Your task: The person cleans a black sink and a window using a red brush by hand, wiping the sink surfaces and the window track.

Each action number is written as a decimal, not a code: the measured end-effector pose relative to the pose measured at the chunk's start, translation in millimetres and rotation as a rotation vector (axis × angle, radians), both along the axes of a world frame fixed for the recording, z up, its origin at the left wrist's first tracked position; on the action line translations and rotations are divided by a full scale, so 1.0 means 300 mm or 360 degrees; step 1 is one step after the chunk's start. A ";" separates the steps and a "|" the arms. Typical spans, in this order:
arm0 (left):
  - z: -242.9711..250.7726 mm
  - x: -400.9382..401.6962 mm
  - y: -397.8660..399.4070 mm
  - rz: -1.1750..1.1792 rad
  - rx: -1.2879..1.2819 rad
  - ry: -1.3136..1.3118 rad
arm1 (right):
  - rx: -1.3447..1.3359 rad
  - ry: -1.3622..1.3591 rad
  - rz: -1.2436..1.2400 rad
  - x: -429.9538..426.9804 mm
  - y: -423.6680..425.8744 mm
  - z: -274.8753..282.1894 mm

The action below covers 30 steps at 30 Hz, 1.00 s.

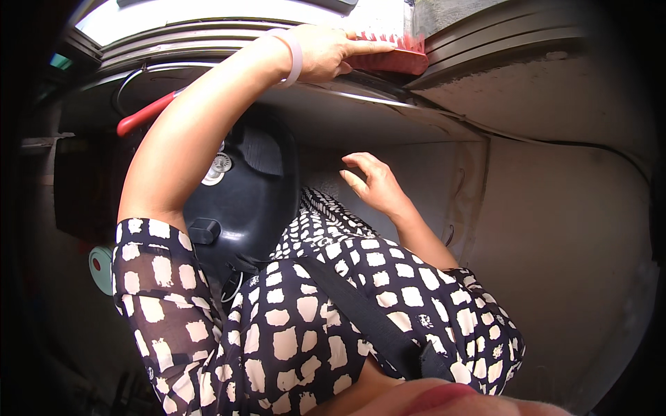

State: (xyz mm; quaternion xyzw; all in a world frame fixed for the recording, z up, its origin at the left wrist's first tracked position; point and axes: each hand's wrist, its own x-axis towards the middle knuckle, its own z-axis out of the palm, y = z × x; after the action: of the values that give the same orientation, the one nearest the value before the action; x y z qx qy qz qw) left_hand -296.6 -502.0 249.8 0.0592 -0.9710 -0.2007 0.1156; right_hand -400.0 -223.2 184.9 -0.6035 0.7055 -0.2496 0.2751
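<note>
My left hand (pixel 320 54) reaches across to the window track and holds a red brush (pixel 387 61). Its red bristles point up toward the bright window side, with the forefinger laid along the brush. A pale pink band circles that wrist. My right hand (pixel 377 187) hangs empty in front of the wall below the window, thumb and forefinger apart. Past my left forearm sticks out a red handle (pixel 145 114), whose far part is hidden by the arm.
Metal window tracks (pixel 208 44) run along the top. Below my left arm is a glossy black basin-like object (pixel 244 203) with a round slotted fitting (pixel 221 162). A dark cable (pixel 562 143) runs along the right wall. A pale green round object (pixel 101 270) sits at the left.
</note>
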 end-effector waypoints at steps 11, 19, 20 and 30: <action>0.143 0.125 -0.147 0.0215 -0.0298 0.0571 | 0.0056 0.0017 -0.0164 -0.016 0.044 0.006; 0.017 0.060 -0.084 -0.0088 -0.0299 0.0083 | 0.0188 -0.0036 -0.0237 0.005 0.086 -0.005; 0.016 0.055 -0.091 -0.0052 -0.0265 0.0028 | 0.0226 -0.0018 -0.0211 0.011 0.078 0.004; 0.150 0.078 -0.179 0.0118 0.0506 0.0366 | 0.0232 0.0009 -0.0196 0.006 0.064 0.017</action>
State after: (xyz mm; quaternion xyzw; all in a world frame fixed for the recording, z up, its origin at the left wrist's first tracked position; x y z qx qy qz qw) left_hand -273.3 -555.7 295.0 0.0890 -0.9046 -0.3526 0.2222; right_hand -398.1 -203.9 190.1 -0.5379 0.7584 -0.2124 0.3005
